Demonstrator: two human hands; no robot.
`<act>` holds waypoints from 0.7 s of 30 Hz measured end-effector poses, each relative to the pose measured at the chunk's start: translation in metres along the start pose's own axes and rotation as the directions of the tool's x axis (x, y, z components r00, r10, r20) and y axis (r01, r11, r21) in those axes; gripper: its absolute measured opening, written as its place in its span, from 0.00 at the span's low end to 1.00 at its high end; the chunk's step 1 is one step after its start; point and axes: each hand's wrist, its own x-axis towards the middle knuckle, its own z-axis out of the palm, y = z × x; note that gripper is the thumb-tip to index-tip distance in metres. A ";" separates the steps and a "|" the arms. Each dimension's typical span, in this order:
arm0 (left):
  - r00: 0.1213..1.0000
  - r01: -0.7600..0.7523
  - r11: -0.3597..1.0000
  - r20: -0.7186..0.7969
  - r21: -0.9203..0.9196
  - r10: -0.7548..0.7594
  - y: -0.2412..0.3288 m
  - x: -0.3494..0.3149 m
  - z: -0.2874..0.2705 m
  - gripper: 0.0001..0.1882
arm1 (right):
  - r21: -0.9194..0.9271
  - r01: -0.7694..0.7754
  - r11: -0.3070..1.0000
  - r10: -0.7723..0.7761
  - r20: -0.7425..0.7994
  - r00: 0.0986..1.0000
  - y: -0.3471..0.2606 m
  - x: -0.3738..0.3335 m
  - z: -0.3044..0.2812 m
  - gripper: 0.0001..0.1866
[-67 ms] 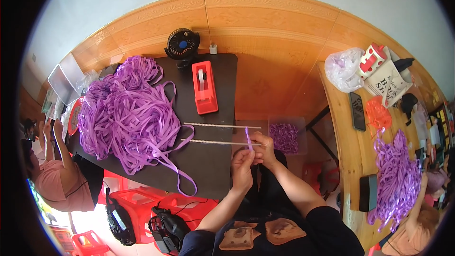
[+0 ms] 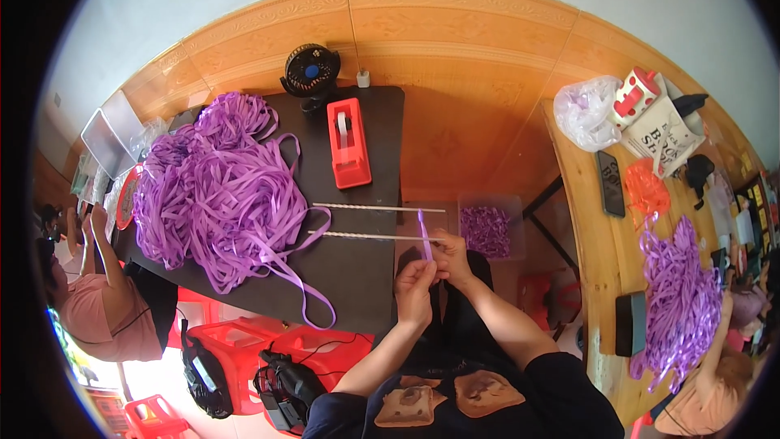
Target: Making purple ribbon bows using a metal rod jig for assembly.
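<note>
Both hands — the left hand and right hand — pinch closed on a short purple ribbon strip, held upright just off the near right corner of the dark rectangular table, beside two thin white rods jutting toward them.

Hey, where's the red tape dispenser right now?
In the head view, the red tape dispenser sits at the far end of the dark table, just in front of the small black fan and right of the purple ribbon pile.
</note>
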 end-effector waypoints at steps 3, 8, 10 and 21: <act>0.998 -0.058 0.997 -0.005 0.047 0.058 -0.002 -0.028 -0.004 0.03 | -0.018 -0.075 0.997 0.074 -0.029 0.997 0.018 -0.024 0.001 0.03; 0.999 0.003 0.995 0.047 0.095 -0.007 -0.010 -0.067 -0.037 0.02 | -0.114 -0.118 0.986 0.114 -0.041 0.993 0.024 -0.056 -0.001 0.02; 0.997 0.042 0.996 0.056 0.083 -0.047 -0.010 -0.077 -0.043 0.02 | -0.106 -0.102 0.989 0.097 -0.053 0.994 0.030 -0.061 0.000 0.02; 0.994 0.082 0.993 0.066 0.084 -0.088 -0.004 -0.099 -0.056 0.02 | -0.098 -0.119 0.988 0.107 -0.121 0.987 0.063 -0.071 0.014 0.02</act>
